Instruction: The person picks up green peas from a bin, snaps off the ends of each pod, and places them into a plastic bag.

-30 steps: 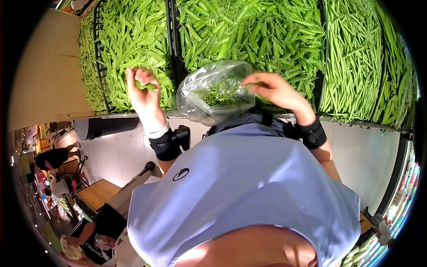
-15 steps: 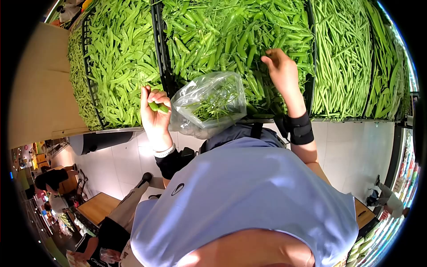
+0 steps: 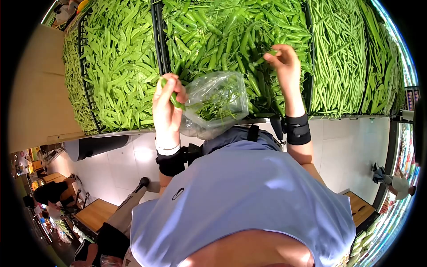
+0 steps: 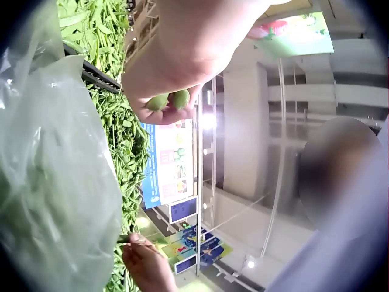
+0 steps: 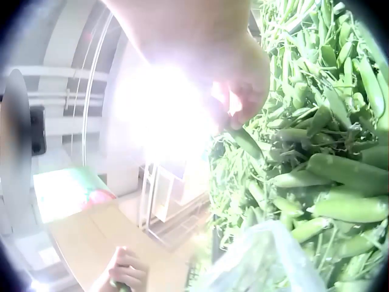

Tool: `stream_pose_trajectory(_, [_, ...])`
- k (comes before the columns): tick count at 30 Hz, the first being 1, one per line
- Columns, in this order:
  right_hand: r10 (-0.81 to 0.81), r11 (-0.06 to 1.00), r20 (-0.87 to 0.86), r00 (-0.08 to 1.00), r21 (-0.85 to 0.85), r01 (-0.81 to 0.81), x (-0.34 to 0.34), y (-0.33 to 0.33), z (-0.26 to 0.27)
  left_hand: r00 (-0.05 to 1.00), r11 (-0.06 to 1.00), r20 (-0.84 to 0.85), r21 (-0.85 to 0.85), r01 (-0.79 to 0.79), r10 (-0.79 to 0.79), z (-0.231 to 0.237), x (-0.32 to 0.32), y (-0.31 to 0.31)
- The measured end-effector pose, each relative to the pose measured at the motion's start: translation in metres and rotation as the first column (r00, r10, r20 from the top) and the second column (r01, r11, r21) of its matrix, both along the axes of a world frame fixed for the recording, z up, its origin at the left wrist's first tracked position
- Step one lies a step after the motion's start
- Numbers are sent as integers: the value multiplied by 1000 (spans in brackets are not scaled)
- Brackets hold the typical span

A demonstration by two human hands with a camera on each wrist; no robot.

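My left hand point(image 3: 168, 109) grips green pea pods point(image 3: 172, 94) beside the left side of a clear plastic bag. In the left wrist view, the ends of two pods point(image 4: 158, 101) poke out from its curled fingers. The bag point(image 3: 200, 128) stands open at the front of the pea bin, with thin green stems point(image 3: 218, 104) visible in it. Over the right part of that bin, my right hand point(image 3: 288, 69) pinches a single pea pod point(image 3: 261, 59) between thumb and fingers. The right wrist view shows this pod point(image 5: 246, 143) hanging close over the heap.
A black divider point(image 3: 161, 40) separates the pea pods point(image 3: 231, 40) from flat pods point(image 3: 120, 66) on the left. Long green beans point(image 3: 336, 58) fill the bin on the right. Behind me are a tiled floor point(image 3: 340, 142), a wooden-topped stand point(image 3: 95, 213) and other people.
My right hand moved from the bag to the pea heap and now pinches a pod. My left hand shifted right, closer to the bag, its fingers still around the pods.
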State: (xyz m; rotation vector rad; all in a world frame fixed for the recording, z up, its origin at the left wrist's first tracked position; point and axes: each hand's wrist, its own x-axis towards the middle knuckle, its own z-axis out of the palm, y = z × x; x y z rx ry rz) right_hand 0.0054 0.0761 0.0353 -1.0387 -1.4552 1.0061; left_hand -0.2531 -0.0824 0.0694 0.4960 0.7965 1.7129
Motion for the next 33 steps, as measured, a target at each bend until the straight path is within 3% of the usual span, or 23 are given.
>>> stream_pose_trajectory(3, [-70, 984, -250, 966, -177, 26, 9, -9, 11, 965, 998, -260, -50, 24, -36, 7, 6, 6])
stream_pose_trajectory(6, [-130, 983, -252, 959, -159, 91, 13, -10, 6, 887, 991, -450, -123, 50, -101, 19, 20, 12])
stream_pose_trajectory(11, [-213, 926, -414, 885, 204, 318, 12, -30, 32, 820, 986, -554, -147, 74, -144, 30, 35, 11])
stream_pose_trajectory(15, [-183, 937, -534, 825, 159, 310, 17, -42, 55, 768, 985, -622, -157, 71, -154, 35, 38, 7])
stream_pose_trajectory(20, [3, 1000, -677, 736, -8, -12, 17, -58, 64, 668, 992, -734, -110, 61, -122, 51, 48, 0])
stream_pose_trajectory(21, [26, 997, -692, 722, -39, -73, 16, -58, 62, 588, 995, -803, -66, 78, -99, 49, 49, 1])
stream_pose_trajectory(24, [47, 963, -678, 733, -165, -214, 6, -60, 54, 517, 979, -836, -108, 174, -184, 49, 57, 10])
stream_pose_trajectory(28, [153, 885, -682, 715, -227, -406, 0, -65, 40, 565, 983, -812, -51, 177, -144, 28, 61, 24])
stream_pose_trajectory(29, [156, 868, -684, 713, -249, -429, -1, -69, 40, 632, 969, -736, -160, 187, -243, 27, 62, 22])
stream_pose_trajectory(33, [269, 796, -634, 725, -277, -537, -3, -85, 40, 643, 972, -730, -160, 170, -233, 21, 68, 13])
